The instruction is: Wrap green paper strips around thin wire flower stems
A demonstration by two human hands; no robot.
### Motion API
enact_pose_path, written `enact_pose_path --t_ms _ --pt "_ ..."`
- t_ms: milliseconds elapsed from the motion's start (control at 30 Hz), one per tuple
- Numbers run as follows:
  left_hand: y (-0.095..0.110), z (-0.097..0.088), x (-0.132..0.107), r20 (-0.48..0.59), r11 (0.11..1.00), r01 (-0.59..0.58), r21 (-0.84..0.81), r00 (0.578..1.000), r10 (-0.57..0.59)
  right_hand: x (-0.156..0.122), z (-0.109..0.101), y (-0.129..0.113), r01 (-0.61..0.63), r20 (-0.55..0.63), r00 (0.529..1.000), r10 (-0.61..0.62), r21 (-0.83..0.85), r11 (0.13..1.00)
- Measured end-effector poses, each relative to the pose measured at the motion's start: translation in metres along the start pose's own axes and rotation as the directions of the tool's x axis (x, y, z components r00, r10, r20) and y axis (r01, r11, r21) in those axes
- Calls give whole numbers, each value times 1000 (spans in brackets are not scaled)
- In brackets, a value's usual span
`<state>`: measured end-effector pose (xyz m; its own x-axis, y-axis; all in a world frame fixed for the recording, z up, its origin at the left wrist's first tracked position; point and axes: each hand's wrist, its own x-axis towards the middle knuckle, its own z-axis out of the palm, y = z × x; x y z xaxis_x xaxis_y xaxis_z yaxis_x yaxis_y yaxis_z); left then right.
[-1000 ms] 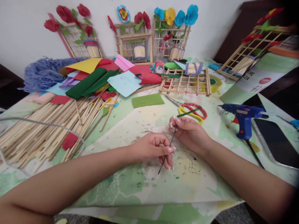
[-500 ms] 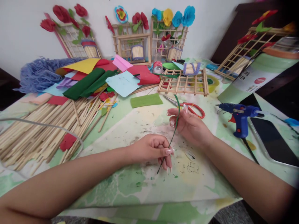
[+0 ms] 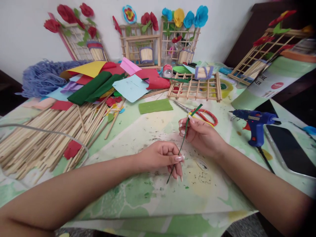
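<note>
Between my two hands runs a thin stem wrapped in dark green paper (image 3: 183,143), slanting up to the right, with a loose strip end past the upper fingers. My left hand (image 3: 166,157) pinches its lower part between thumb and fingers, and the tip pokes out below. My right hand (image 3: 201,133) closes thumb and fingertips on the upper part. Just beyond the right hand lie scissors with red handles (image 3: 208,117), partly hidden by it. A light green paper strip (image 3: 155,106) rests flat on the cloth behind my hands.
Many wooden sticks (image 3: 44,141) and coloured paper (image 3: 89,87) cover the left side. A stick lattice (image 3: 195,87) lies behind the scissors. To the right are a blue glue gun (image 3: 256,123), its cord, a phone (image 3: 291,148) and a large green bottle (image 3: 269,79).
My right fingers have gone from loosely spread to pinched on the stem's upper part. The strip's top end now bends to the right. My left hand stays nearly in place.
</note>
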<state>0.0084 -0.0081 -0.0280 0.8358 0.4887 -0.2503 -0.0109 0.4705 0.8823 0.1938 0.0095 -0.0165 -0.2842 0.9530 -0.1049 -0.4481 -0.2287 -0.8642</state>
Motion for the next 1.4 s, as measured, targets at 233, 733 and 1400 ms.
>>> enact_pose_path --t_ms 233,733,1400 --pt "3 2 -1 -17 1000 -2 -13 1000 2 -4 3 1 -64 61 996 71 -108 992" --pt "2 0 -1 -3 1000 -22 -21 1000 22 -5 3 4 -76 140 987 79 -28 997" --pt "-4 -2 0 27 999 33 -2 999 -33 5 2 -8 87 -129 988 -82 30 996"
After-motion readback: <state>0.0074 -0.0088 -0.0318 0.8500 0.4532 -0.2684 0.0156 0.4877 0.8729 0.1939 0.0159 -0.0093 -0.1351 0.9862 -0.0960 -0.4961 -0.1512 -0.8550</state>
